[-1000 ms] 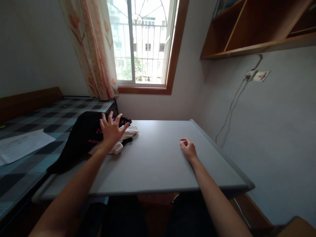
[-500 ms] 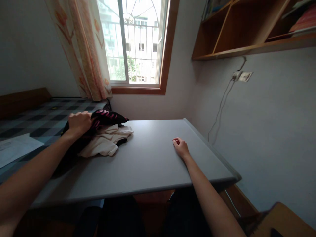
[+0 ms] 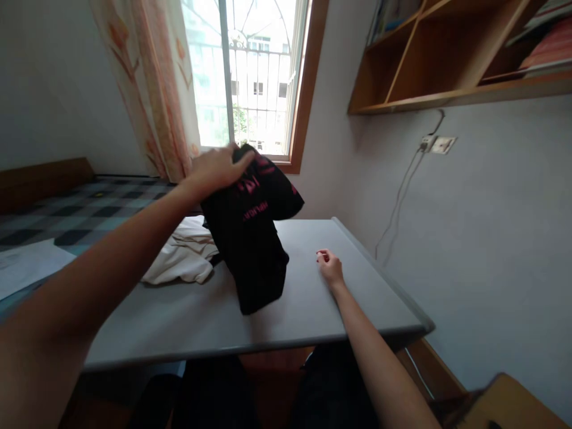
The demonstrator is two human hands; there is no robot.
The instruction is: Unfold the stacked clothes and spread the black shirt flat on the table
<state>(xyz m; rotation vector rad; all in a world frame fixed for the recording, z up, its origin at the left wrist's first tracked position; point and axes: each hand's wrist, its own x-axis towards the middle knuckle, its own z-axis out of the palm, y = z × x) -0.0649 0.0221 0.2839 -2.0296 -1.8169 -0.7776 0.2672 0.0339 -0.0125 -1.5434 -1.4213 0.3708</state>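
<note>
A black T-shirt (image 3: 254,250) with pink lettering hangs in loose folds above the table. My left hand (image 3: 218,167) is closed round its upper part, in front of the window. The shirt's lower end hangs over the middle of the grey table (image 3: 308,310); I cannot tell whether it touches the top. Left of it, partly hidden behind my left arm, lies a crumpled heap of cream-white clothing (image 3: 183,256) with something dark beneath. My right hand (image 3: 330,267) rests on the right side of the table, its fingers loosely curled, with nothing visible in them.
A bed with a checked cover (image 3: 125,196) and a white paper sheet (image 3: 31,265) are at the left. Above right hangs a wooden shelf (image 3: 429,101). A wall socket with cables (image 3: 429,143) is below it. A barred window (image 3: 259,77) and curtain (image 3: 156,89) stand behind.
My left hand has lifted the black T-shirt off the heap and carried it up and to the right. The cream clothing stays on the table. My right hand has hardly moved.
</note>
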